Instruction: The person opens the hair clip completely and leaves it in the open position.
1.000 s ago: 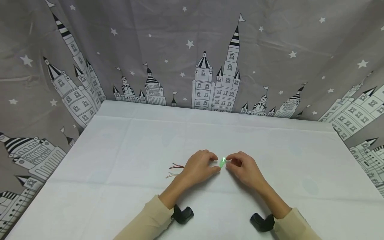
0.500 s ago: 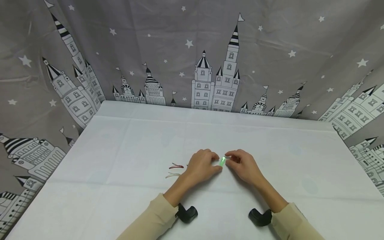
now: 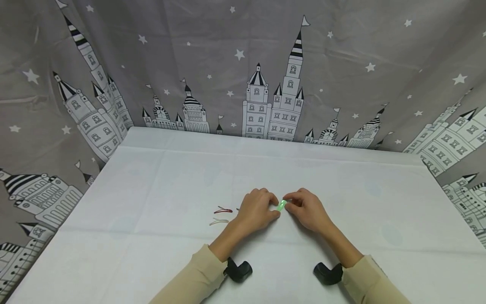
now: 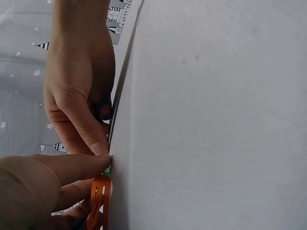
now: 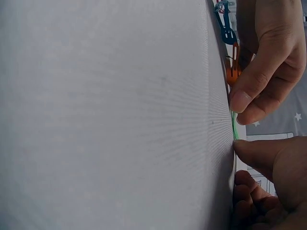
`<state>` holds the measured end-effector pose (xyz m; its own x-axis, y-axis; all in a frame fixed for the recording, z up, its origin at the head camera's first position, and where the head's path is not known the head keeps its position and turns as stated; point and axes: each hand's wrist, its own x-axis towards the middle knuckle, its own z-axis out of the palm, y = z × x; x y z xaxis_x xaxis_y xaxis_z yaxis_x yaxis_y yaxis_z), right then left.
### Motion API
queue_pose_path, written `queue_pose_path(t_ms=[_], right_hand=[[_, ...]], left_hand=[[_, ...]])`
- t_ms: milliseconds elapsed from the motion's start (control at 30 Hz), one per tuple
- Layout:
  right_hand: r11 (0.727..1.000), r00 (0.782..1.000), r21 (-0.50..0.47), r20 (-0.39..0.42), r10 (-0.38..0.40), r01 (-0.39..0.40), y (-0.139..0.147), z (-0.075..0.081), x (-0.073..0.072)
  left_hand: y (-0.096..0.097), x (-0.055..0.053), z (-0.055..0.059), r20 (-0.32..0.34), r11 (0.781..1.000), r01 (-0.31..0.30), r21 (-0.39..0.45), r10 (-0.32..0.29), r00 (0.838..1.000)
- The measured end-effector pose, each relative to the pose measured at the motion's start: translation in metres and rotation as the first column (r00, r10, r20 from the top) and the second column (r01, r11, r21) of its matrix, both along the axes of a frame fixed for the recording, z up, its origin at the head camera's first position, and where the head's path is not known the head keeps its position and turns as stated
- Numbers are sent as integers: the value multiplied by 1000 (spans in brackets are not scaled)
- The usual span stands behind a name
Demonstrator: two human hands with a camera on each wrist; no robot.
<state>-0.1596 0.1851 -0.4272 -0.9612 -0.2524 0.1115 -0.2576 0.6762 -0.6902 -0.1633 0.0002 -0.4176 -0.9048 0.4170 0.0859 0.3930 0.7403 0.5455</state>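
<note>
A small shiny green snap hair clip [image 3: 281, 205] is between my two hands, low over the white table. My left hand [image 3: 256, 212] pinches its near left end with thumb and index finger. On the other side, my right hand [image 3: 308, 211] has thumb and index fingertips on the clip's right end. In the right wrist view only a thin green edge of the clip [image 5: 234, 125] shows between the hands. Beside my left fingers, an orange snap clip [image 4: 99, 201] stands out in the left wrist view; the left hand mostly hides it from the head view.
Left of my left hand lie a red hair clip [image 3: 223, 210] and a pale hair clip [image 3: 218, 221], their arms spread. A blue clip [image 5: 225, 26] shows beyond the orange one. A grey castle-print curtain [image 3: 212, 50] hangs behind the white-covered table [image 3: 159, 177].
The green clip has tilted a little and its bright glare has dimmed. My right fingertips have shifted slightly left, onto it. Both forearms have edged slightly inward; the red and pale clips stay put.
</note>
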Motion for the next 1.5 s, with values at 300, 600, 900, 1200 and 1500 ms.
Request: queue_pose_path(t_ms=[300,600,900,1200,1500], right_hand=[[999,999,-25,35,-28,29,2,-2,1],[997,997,-67,67,-41,45,5,-1,2],[992,996,-122,84,-11,21,9,0,4],[991,998,-131,67,8,1,9,0,7],[992,999,-124,48,2,4,10,-4,7]], left_hand=[[1,0,-1,-3,1000,1,-6,-1,1000],[1,1,0,-18,1000,-4,24,4,1000],[-1,0,-2,-26,999,-8,49,10,1000],[-1,0,-3,-36,998,-1,68,3,999],[-1,0,-3,-35,997,0,79,2,999]])
